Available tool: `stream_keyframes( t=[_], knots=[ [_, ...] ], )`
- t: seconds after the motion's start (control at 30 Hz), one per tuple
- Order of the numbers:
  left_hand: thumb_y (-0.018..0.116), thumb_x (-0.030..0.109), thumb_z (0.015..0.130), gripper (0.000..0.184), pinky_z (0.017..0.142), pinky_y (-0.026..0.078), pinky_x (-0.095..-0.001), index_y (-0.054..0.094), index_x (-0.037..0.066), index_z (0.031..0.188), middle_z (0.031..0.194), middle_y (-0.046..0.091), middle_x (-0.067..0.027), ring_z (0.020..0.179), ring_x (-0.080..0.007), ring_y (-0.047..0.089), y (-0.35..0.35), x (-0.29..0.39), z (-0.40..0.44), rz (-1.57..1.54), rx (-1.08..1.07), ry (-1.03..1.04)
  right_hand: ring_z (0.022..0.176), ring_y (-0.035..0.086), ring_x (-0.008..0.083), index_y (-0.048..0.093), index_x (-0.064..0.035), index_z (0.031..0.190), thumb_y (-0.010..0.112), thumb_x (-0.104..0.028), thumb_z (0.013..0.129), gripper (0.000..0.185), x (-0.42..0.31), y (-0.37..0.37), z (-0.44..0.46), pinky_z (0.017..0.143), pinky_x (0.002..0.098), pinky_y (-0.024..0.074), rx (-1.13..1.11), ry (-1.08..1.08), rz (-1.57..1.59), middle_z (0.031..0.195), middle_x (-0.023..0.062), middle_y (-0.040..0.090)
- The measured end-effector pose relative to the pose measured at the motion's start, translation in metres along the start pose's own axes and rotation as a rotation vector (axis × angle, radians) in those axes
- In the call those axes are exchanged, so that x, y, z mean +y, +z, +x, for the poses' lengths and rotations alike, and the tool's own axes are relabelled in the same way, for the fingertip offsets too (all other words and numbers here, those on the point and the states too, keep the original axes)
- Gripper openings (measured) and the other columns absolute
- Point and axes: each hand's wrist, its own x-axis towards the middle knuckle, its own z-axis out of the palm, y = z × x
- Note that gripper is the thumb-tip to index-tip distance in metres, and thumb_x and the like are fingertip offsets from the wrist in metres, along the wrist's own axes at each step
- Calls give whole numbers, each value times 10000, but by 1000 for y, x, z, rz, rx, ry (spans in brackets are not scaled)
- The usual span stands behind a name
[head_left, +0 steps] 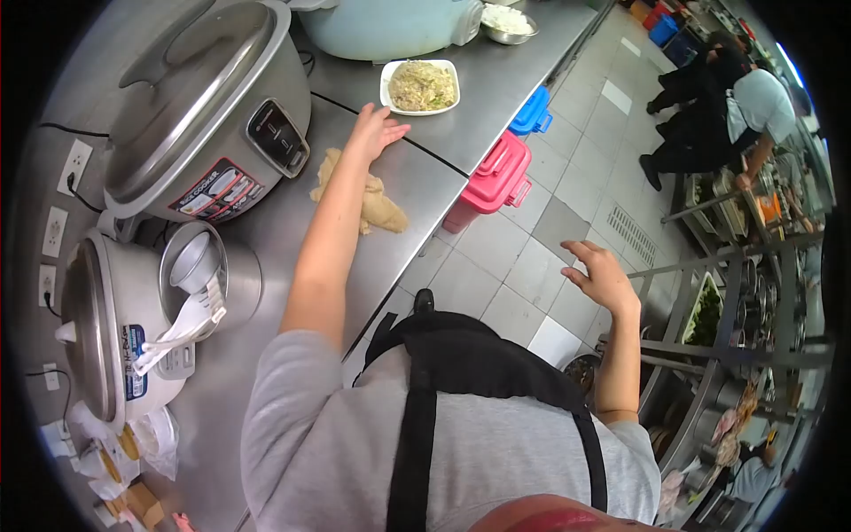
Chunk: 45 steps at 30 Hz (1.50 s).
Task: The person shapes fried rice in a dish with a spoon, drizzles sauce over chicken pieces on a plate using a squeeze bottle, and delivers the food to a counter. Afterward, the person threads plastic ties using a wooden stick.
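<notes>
My left hand [376, 135] reaches over the steel counter [417, 164], fingers apart and holding nothing. Just beyond its fingertips sits a white square bowl [386, 97] filled with what looks like fried rice [421, 86]; a small gap seems to lie between them. A crumpled tan cloth [381, 209] lies on the counter, partly hidden under my left forearm. Out over the floor to the right, my right hand [599, 275] hangs in the air with its fingers spread and nothing in it.
A large rice cooker [239, 133] and a smaller one [142, 319] line the wall side. A metal pot [239, 275] holds white scoops. Lidded pink [492, 177] and blue [532, 111] bins stand beside the counter. Two people [753, 111] work at right, near metal racks [727, 328].
</notes>
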Motion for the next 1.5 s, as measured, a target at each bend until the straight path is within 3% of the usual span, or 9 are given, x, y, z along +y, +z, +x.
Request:
stream_keyframes(
  t=[0.07, 0.3, 0.67, 0.93, 1.03, 1.17, 1.27, 1.37, 1.5],
  knots=[
    [393, 66, 861, 431, 694, 520, -384, 239, 42, 1263, 1102, 470, -266, 851, -320, 599, -9, -2, 2, -135, -143, -194, 852, 572, 314, 530, -53, 1073, 643, -155, 712, 392, 7, 5, -11, 750, 367, 453, -42, 39, -35, 983, 166, 571],
    [375, -3, 783, 375, 579, 557, -356, 356, -52, 1154, 928, 570, -243, 686, -321, 626, 25, 14, 63, 50, -33, -2, 820, 576, 275, 521, -45, 1084, 644, -129, 720, 394, 72, -26, 136, 644, 343, 465, -253, -188, 49, 979, 140, 582],
    [424, 4, 718, 499, 591, 554, -282, 377, -5, 1215, 1033, 544, -118, 849, -196, 596, -31, -6, -220, 47, 397, 172, 847, 568, 313, 537, -2, 1062, 618, -126, 713, 379, -21, -31, 288, 732, 362, 453, -340, -862, -9, 998, 185, 570],
    [440, 2, 716, 456, 528, 546, -247, 395, -52, 1167, 936, 577, -154, 673, -208, 628, -83, -63, -398, -86, 928, 239, 831, 571, 320, 550, -11, 1040, 595, -126, 727, 336, -164, -4, 268, 739, 362, 449, -404, -1193, -53, 996, 173, 574],
    [430, -5, 713, 449, 523, 545, -251, 398, -56, 1158, 914, 581, -159, 649, -207, 629, -118, -83, -430, -161, 986, 264, 842, 568, 315, 567, -13, 1002, 596, -107, 724, 295, -238, 14, 238, 741, 373, 449, -343, -1302, -67, 978, 167, 580],
    [425, 14, 709, 458, 517, 539, -245, 396, -49, 1162, 910, 582, -162, 646, -198, 626, -165, -98, -459, -159, 958, 252, 854, 558, 300, 592, -42, 920, 611, -86, 705, 220, -342, 55, 174, 828, 382, 406, 286, -1756, 213, 903, 135, 590],
    [409, 8, 725, 446, 524, 536, -235, 390, -53, 1166, 878, 590, -155, 639, -192, 630, -193, -95, -471, -209, 823, 267, 806, 590, 276, 636, -80, 821, 594, -108, 710, 122, -419, 83, 119, 889, 465, 330, 627, -1854, -2, 802, 107, 613],
    [416, 30, 750, 434, 548, 537, -234, 387, -40, 1177, 873, 594, -151, 634, -184, 628, -217, -90, -478, -239, 722, 247, 1151, 392, 340, 589, -62, 974, 567, -239, 748, 289, -459, 104, 99, 874, 617, 282, 760, -1767, -735, 1215, 200, 441],
    [436, 59, 793, 451, 550, 529, -236, 359, 1, 1233, 879, 595, -151, 635, -172, 625, -240, -90, -476, -227, 644, 201, 748, 610, 208, 636, -165, 681, 530, -124, 717, 119, -469, 135, 143, 895, 547, 276, 459, -1442, -1275, 635, 27, 608]
  ],
)
